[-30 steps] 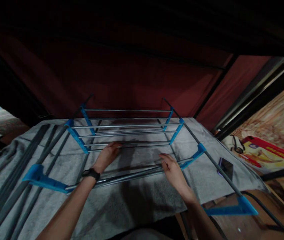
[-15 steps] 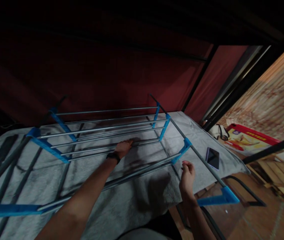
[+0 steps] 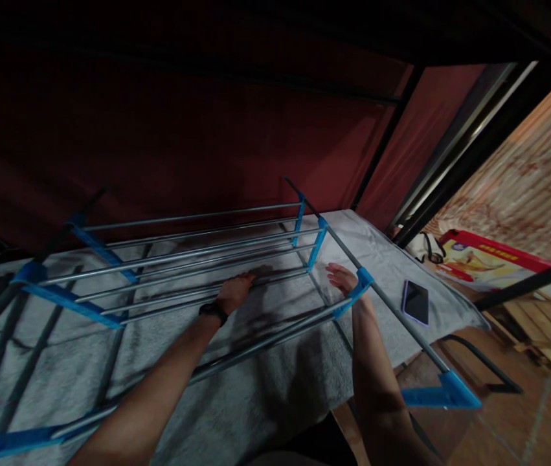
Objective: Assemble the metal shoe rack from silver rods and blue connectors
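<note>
Metal rack lies on the cloth-covered surface, stretching from the left of the left grip to the right of the right grip. Left grip reaches its inner rods, but I cannot tell whether it pinches one of them, while the right grip is loosely spread, just beyond a blue bracket which crosses before its wrist. Rightward from this grip lies a phone.
</note>
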`<state>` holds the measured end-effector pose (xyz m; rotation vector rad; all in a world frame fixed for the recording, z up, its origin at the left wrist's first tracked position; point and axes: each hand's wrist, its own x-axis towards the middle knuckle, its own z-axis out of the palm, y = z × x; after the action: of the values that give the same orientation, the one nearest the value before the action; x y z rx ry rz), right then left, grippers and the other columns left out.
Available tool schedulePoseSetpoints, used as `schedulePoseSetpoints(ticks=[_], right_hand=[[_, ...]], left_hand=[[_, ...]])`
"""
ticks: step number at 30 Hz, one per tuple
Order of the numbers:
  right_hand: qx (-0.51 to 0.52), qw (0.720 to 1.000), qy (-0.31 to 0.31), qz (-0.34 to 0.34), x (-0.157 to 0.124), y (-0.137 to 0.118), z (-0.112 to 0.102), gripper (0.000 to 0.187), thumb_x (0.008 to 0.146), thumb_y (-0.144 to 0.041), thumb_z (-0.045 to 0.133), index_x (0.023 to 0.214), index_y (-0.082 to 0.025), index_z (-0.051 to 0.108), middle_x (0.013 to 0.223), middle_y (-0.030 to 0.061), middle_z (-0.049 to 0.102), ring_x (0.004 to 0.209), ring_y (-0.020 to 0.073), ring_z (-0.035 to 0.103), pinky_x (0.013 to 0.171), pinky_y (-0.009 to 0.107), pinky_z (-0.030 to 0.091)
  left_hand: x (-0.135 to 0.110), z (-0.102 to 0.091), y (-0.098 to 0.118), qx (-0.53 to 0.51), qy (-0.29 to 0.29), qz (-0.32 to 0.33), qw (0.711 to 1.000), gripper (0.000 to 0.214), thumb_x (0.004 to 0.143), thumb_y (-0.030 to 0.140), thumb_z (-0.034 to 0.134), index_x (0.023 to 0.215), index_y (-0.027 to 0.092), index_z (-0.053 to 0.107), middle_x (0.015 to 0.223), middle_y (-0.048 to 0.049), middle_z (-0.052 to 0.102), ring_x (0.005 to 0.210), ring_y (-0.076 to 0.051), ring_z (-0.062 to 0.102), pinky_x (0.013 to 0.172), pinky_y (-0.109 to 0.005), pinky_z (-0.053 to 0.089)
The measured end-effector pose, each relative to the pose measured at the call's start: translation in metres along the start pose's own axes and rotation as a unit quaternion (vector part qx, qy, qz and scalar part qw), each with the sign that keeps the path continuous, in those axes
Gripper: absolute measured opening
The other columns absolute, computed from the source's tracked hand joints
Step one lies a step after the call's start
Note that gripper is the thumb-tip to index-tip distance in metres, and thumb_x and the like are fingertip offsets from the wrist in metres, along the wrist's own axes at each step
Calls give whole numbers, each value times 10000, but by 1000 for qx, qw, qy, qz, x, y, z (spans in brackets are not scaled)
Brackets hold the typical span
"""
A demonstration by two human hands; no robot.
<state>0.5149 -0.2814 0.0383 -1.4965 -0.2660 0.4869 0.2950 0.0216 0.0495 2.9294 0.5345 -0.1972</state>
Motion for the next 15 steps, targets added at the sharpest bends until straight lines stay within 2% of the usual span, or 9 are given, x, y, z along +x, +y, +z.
schedulePoseSetpoints(ticks=[3, 6, 11, 15], right_hand=[[-49, 994, -87, 31, 25, -2, 8, 585, 637, -466, 829, 1193, -313, 732, 1429, 78, 668, 1289, 353, 628, 1095, 553, 494], [-57, 987, -152, -18, 39, 1, 14, 664, 684, -428, 802, 1322, -283, 691, 1514, 94, 603, 1367, 349, 564, 1146, 528, 442], [-51, 979, -190, -50, 46, 6, 20, 626, 685, -368, 831, 1286, -257, 698, 1490, 82, 615, 1335, 316, 565, 1125, 455, 453], [-34, 976, -213, -21, 50, 0, 22, 567, 708, -361, 822, 1247, -249, 686, 1427, 79, 643, 1275, 288, 587, 1072, 430, 482]], left_hand=[[8, 1, 9, -4, -5, 27, 1000, 498, 984, 101, 422, 1452, 195, 564, 1340, -156, 698, 1186, -278, 707, 997, -392, 556], [23, 3, 27, -25, -8, 70, 997, 501, 984, 127, 467, 1476, 178, 546, 1424, -165, 657, 1304, -280, 649, 1086, -402, 518], [56, 7, 66, -71, -5, 122, 990, 504, 990, 154, 505, 1493, 161, 525, 1554, -142, 562, 1431, -236, 544, 1202, -348, 414], [80, 10, 97, -115, 8, 151, 982, 490, 956, 78, 497, 1435, 147, 574, 1489, -147, 615, 1375, -216, 588, 1171, -321, 432]])
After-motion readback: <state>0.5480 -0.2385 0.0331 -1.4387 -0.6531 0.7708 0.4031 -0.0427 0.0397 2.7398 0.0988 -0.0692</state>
